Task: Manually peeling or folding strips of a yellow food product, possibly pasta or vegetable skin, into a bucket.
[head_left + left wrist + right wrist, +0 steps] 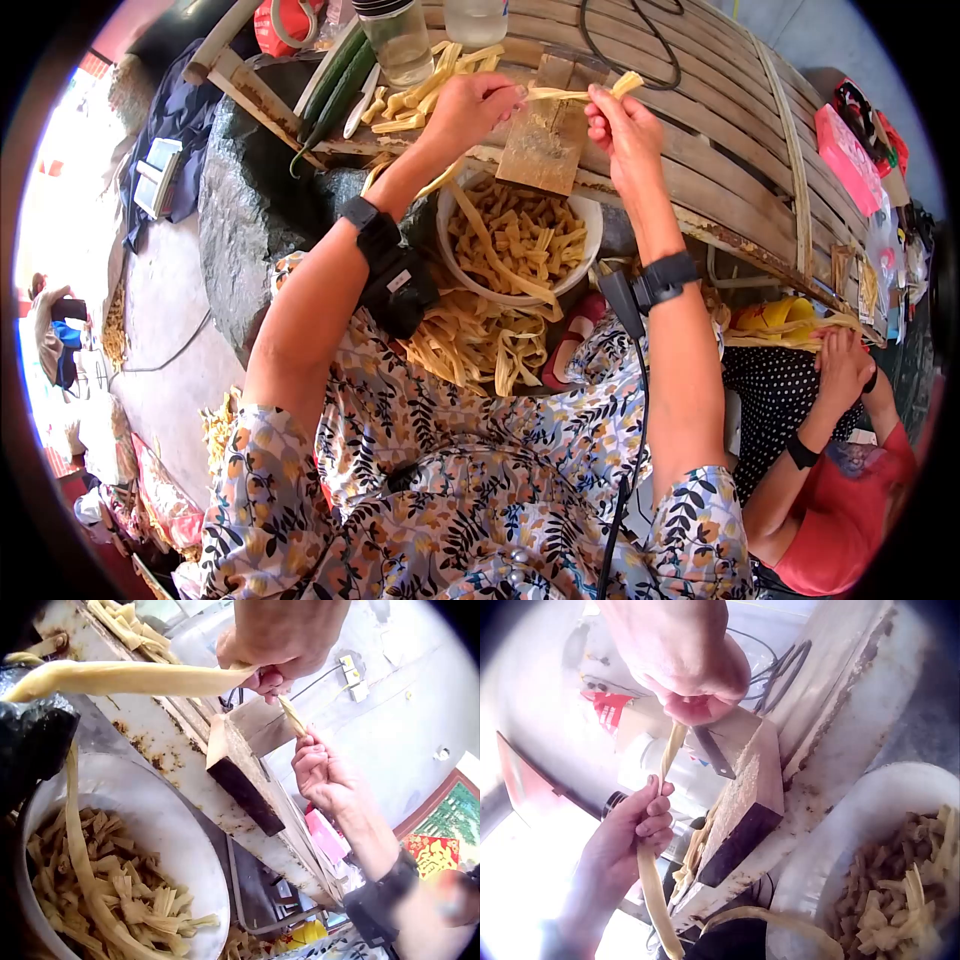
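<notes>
A pale yellow strip [555, 94] is stretched, partly twisted, between the two hands above a wooden block [540, 150]. The left hand [468, 112] pinches one part, and its long loose length [142, 679] trails back past the wrist. Fingers of the right hand [632, 135] grip the strip near its short end [628, 82]. In the right wrist view a flat grey metal piece [714, 752] juts out below the right hand [682, 667]; how it is held or fixed cannot be told. Below stands a white bucket [597, 245] of short knotted pieces [520, 235].
On the slatted bench [720, 180] lie a pile of yellow pieces [400, 108], a cable [672, 80] and jars [400, 50]. Cucumbers [340, 85] lie at its left end. Loose strips [470, 340] hang below the bucket. Another person [830, 480] sits at the right.
</notes>
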A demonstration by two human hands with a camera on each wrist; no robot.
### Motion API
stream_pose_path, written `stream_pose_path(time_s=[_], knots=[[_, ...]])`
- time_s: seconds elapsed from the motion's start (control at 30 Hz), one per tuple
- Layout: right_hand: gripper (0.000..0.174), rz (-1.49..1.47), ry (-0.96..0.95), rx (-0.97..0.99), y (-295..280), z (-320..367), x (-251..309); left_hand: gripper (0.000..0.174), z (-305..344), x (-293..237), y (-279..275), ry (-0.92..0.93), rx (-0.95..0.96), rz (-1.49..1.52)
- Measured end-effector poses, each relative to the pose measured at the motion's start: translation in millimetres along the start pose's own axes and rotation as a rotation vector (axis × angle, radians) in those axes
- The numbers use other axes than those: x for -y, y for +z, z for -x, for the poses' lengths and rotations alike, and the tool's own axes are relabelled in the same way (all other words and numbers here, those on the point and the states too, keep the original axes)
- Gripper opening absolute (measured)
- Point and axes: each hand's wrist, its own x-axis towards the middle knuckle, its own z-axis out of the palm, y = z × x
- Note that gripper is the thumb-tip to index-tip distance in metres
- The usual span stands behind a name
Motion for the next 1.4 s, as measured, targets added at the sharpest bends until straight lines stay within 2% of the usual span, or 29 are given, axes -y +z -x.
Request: stream_pose_path(time_s=[0.37, 0.47, 0.57, 0.63, 0.7, 0.73, 0.77, 0.83, 0.87, 0.9, 0.97, 1.0, 1.03, 1.1, 1.17, 1.23, 1.27, 1.3, 1.37, 1.4], knots=[[0.012, -0.04, -0.016, -0.078, 2.3, -24.5, -14.3, 0.019, -21.7, 15.9, 9.6, 0.009, -0.123, -0.045], [0.013, 0.192, -0.053, -0.051, 2.5, -18.7, -28.2, 0.018, -14.8, 28.6, 14.8, -0.01, -0.15, -0.146], [0.015, 0.411, -0.024, -0.134, -10.3, -0.5, -23.6, 0.018, -5.8, 35.3, 6.6, -0.058, -0.175, -0.137], [0.018, 0.533, -0.021, -0.011, -17.9, 21.1, -8.6, 0.019, -1.8, 29.8, -5.0, -0.071, -0.188, -0.044], [0.021, 0.616, 0.004, 0.164, -17.8, 41.2, 2.6, 0.017, 10.5, 16.8, -11.2, -0.118, -0.033, 0.101], [0.026, 0.794, -0.188, 0.247, -24.4, 46.5, -5.6, 0.017, 17.2, 12.7, -11.1, -0.131, 0.026, 0.164], [0.028, 0.876, -0.329, 0.233, -24.6, 52.4, -5.7, 0.017, 23.9, 7.5, -9.7, -0.142, 0.087, 0.228], [0.03, 1.031, -0.609, 0.195, -21.6, 62.9, -0.5, 0.015, 37.4, -4.4, -5.9, -0.123, 0.132, 0.147], [0.028, 1.019, -0.699, 0.114, -14.4, 66.6, 9.2, 0.014, 42.5, -5.6, -1.0, -0.09, 0.147, 0.095], [0.028, 0.957, -0.647, 0.126, -9.2, 68.6, 12.2, 0.013, 47.1, -7.5, 4.6, -0.054, 0.16, 0.043], [0.027, 0.832, -0.549, 0.158, -1.2, 68.7, 13.8, 0.011, 56.9, -15.5, 16.8, 0.278, 0.142, -0.229], [0.021, 0.859, -0.537, 0.175, -2.7, 64.8, 3.9, 0.011, 62.2, -20.7, 21.5, 0.374, 0.173, -0.302], [0.019, 0.848, -0.34, 0.236, -4.1, 66.6, 0.4, 0.012, 67.4, -27.1, 24.9, 0.47, 0.205, -0.374], [0.017, 0.811, 0.048, 0.354, -7.1, 70.8, -5.2, 0.014, 74.8, -30.2, 25.5, 0.381, 0.294, -0.39], [0.014, 0.865, 0.012, 0.319, -14.3, 67.7, -13.0, 0.015, 82.6, -24.0, 23.6, 0.264, 0.333, -0.429], [0.012, 0.796, 0.011, 0.305, -27.6, 63.0, -11.7, 0.014, 83.7, -13.2, 18.0, 0.331, 0.373, -0.578], [0.009, 0.894, 0.04, 0.293, -31.1, 63.5, -8.2, 0.014, 82.6, -9.7, 13.2, 0.372, 0.392, -0.643], [0.009, 0.876, 0.116, 0.411, -32.1, 65.6, -9.9, 0.015, 83.2, -7.5, 9.0, 0.413, 0.41, -0.707], [0.01, 0.831, 0.263, 0.646, -32.8, 70.4, -12.2, 0.012, 78.5, -14.2, -2.4, 0.255, 0.476, -0.371], [0.013, 0.707, 0.381, 0.768, -24.8, 78.0, -8.9, 0.011, 74.7, -15.7, -10.4, 0.006, 0.597, -0.057]])
